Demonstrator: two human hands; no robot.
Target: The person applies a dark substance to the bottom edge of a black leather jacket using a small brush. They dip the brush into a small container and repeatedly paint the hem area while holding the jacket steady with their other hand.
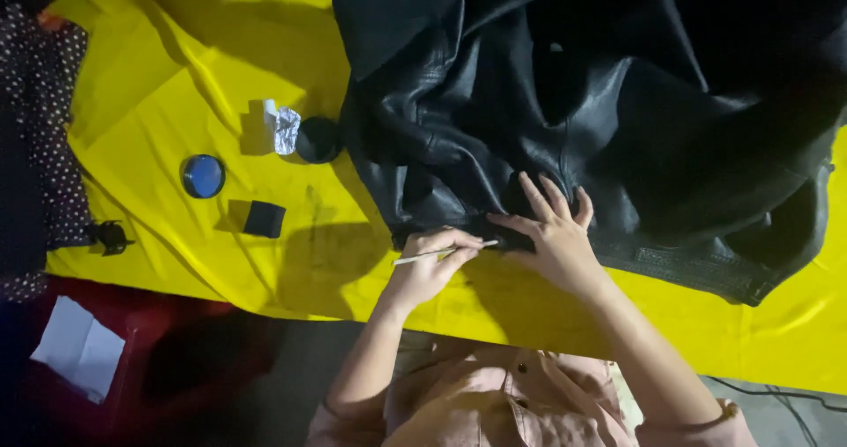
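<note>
On the yellow-covered worktop (176, 85) lies a black leather jacket (565, 120). The right hand (549, 235) rests flat on its lower hem, fingers spread, grip wide. The left hand (432, 266) has its grip pinched around a thin stick (445, 253), whose tip touches the leather beside the right thumb

Light: hard and bright, fell from about one o'clock onto the yellow cloth (159, 94).
Shadows: sharp-edged, cast toward seven o'clock.
Dark areas: black leather jacket (618, 103) swallowed detail; floor at seven o'clock stayed murky.
Focus: slightly soft throughout.
</note>
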